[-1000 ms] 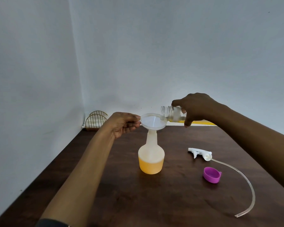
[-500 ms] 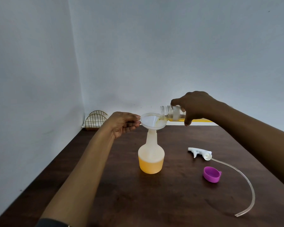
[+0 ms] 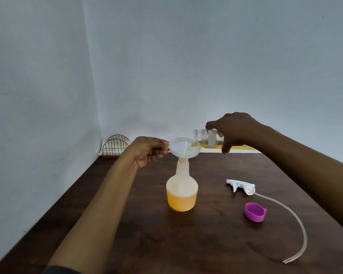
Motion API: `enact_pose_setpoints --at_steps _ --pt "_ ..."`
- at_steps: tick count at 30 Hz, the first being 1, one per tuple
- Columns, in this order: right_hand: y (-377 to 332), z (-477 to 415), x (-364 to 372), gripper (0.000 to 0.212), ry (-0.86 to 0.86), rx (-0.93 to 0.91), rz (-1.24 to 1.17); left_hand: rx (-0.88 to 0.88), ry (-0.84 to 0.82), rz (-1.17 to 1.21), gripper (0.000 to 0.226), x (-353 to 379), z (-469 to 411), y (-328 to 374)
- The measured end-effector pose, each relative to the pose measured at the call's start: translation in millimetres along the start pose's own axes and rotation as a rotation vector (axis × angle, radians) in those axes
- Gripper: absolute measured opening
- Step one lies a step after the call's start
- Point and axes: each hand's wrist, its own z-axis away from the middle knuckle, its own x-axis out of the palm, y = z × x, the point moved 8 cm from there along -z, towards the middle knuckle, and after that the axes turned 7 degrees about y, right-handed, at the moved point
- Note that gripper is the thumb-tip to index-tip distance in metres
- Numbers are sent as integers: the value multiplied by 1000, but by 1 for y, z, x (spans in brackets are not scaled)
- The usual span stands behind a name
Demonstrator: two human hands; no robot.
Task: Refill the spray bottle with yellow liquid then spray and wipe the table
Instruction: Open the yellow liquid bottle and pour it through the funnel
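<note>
1. Two bare hands work over a dark wooden table (image 3: 186, 244) in our head view. The spray bottle (image 3: 182, 182) stands upright near the table's middle, its lower part filled with yellow liquid (image 3: 181, 202).
2. We see a white funnel (image 3: 181, 148) seated in the spray bottle's neck. The left hand (image 3: 147, 151), at 9 o'clock of the funnel, pinches the rim's small tab between thumb and curled fingers.
3. We see the right hand (image 3: 234, 129) at 2 o'clock of the funnel, fingers and thumb wrapped round a clear bottle (image 3: 203, 138) tipped almost level. Its open mouth sits over the funnel's 3 o'clock rim. Yellow liquid lies along its lower side and runs into the funnel bowl.
4. At 3 o'clock of the spray bottle, well apart from it, we find the white trigger head (image 3: 241, 185) lying on the table. Its clear tube (image 3: 297, 220) curves away toward 5 o'clock.
5. At 4 o'clock we note a purple cap (image 3: 254, 212), open side up, near the tube.
6. At 10 o'clock, in the far corner against the wall, we make out a gold wire rack (image 3: 115, 146).
</note>
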Motion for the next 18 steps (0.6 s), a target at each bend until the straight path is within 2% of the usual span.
enact_pose_setpoints --at_steps 8,18 --pt "7 12 19 73 -52 63 -221 2 5 5 7 -1 -1 0" --pt "6 29 44 57 2 148 -643 -14 30 -9 6 -4 0 -3"
